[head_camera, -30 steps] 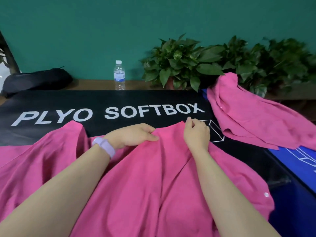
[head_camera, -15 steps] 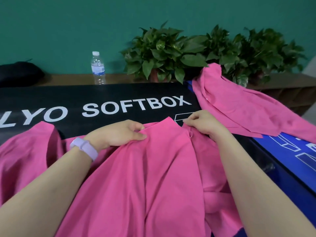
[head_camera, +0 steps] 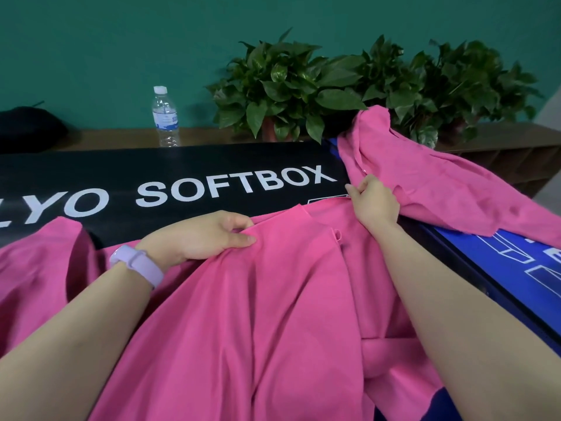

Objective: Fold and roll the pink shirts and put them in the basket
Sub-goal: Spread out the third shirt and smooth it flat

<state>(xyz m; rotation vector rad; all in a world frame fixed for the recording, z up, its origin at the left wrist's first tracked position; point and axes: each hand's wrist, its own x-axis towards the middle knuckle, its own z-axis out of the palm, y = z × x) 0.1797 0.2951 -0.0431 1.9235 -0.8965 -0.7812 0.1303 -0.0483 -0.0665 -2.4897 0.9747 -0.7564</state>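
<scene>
**Desk:** What does the frame show?

**Photographer:** A person spreads 1 pink shirt [head_camera: 273, 314] across a black mat [head_camera: 91, 174] printed "SOFTBOX", the garment filling the mat's near edge and running off the bottom of the view. The left hand [head_camera: 206, 235], with a lilac band [head_camera: 136, 265] on its wrist, pinches a fold of cloth near the shirt's far edge. The right hand [head_camera: 375, 202] grips that same far edge, out toward the mat's right side.

**Desk:** And the other shirt?

**Photographer:** A second pink shirt [head_camera: 449, 189] lies crumpled at the far right corner, partly over a blue mat [head_camera: 516, 268], just beyond the right hand, possibly touching it. No basket is in view.

**Desk:** Which relation matters next?

**Photographer:** The worked shirt's long axis runs from the person outward, and both hands sit at its far end. The right panel looks only partly opened, so the right hand, nearer that side, seems placed to draw it flat before any fold.

**Desk:** Background?

**Photographer:** A water bottle [head_camera: 165, 117] and potted plants [head_camera: 303, 92] against a green wall.
</scene>
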